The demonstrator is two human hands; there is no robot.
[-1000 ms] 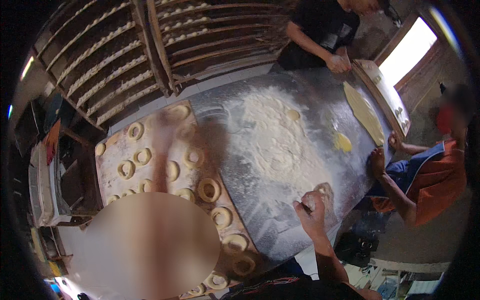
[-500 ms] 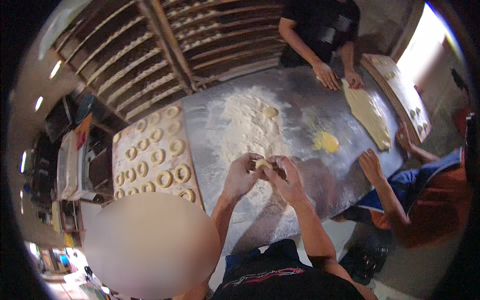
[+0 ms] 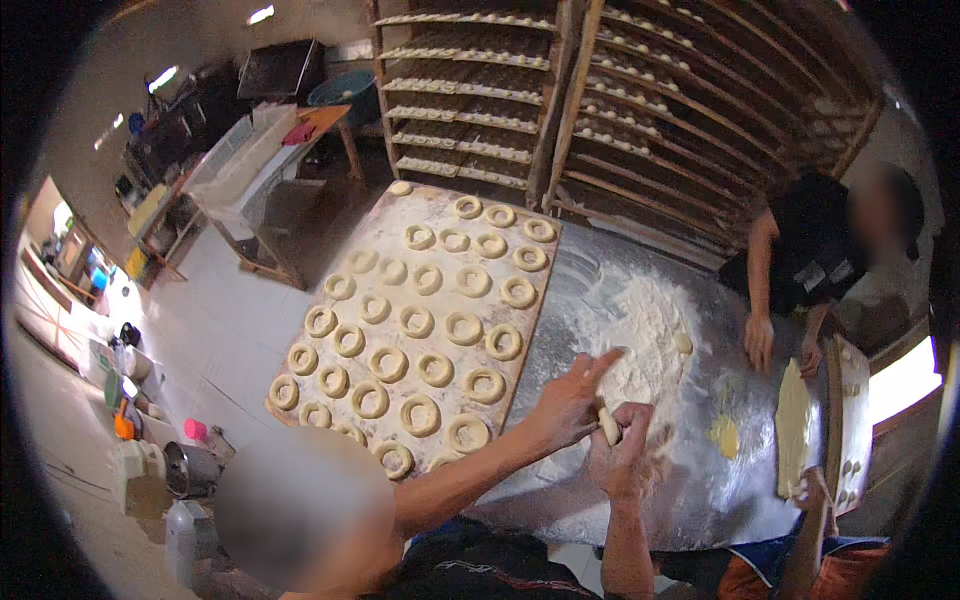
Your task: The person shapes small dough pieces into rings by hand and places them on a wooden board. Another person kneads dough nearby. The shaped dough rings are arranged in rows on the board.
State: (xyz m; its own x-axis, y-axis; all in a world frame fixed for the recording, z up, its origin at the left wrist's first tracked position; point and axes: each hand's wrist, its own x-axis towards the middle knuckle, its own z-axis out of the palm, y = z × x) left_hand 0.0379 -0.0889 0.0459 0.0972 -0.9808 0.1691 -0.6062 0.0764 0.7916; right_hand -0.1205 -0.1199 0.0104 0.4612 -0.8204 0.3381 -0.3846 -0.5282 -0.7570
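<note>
Between my hands is a small pale piece of dough (image 3: 607,424), seen edge-on, so I cannot tell if it forms a full ring. My right hand (image 3: 622,450) is closed round its near side. My left hand (image 3: 568,408) meets it from the left, index finger stretched forward and the other fingers bent against the dough. Both are over the floury metal table (image 3: 560,350), beside a heap of white flour (image 3: 640,330) with a small dough ball (image 3: 684,343) on it. To the left lies a floured board (image 3: 400,220) bearing rows of dough rings (image 3: 415,321).
Wooden racks (image 3: 565,110) of dough-laden trays stand behind the table. At the right are a yellow smear (image 3: 724,436), a long dough sheet (image 3: 791,430) and another board (image 3: 853,420). One co-worker's hand (image 3: 759,343) hangs at the far side; another's hand (image 3: 817,490) is at the sheet's near end.
The view has swung left, showing more of the ring board and floor. My left index finger now points forward. The far co-worker's hands have come off the dough sheet.
</note>
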